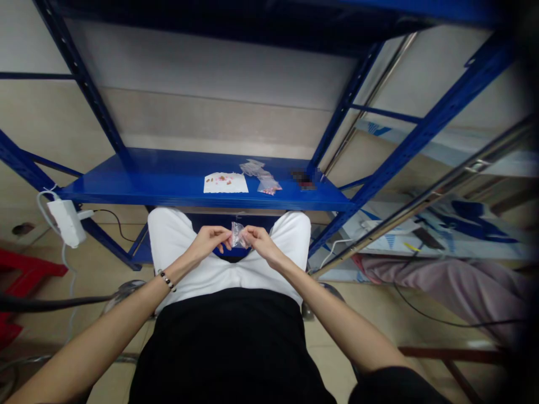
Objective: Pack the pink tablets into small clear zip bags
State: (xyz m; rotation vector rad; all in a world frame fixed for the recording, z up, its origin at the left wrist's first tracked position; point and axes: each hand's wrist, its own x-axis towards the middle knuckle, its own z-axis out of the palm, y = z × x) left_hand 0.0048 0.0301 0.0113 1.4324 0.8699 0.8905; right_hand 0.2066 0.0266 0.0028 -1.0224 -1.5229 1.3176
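Between my hands, just above my lap, is a small clear plastic bag (238,234). My left hand (211,241) pinches its left edge, and my right hand (260,240) grips its right side with bent fingers. What the bag holds is too small to make out. Ahead, on the blue shelf (168,174), lies a white sheet of paper (233,186) with several small pink and brown pieces (222,179) on it. Right of the paper, more clear bags (255,168) lie in a loose heap, one with small pinkish pieces (272,189) inside.
A dark, blurred-out object (304,179) lies at the shelf's right end. A white power strip (67,223) hangs at the left post. At the right are a metal rail (421,210) and another person's leg (438,283). A red stand (25,275) is at the far left.
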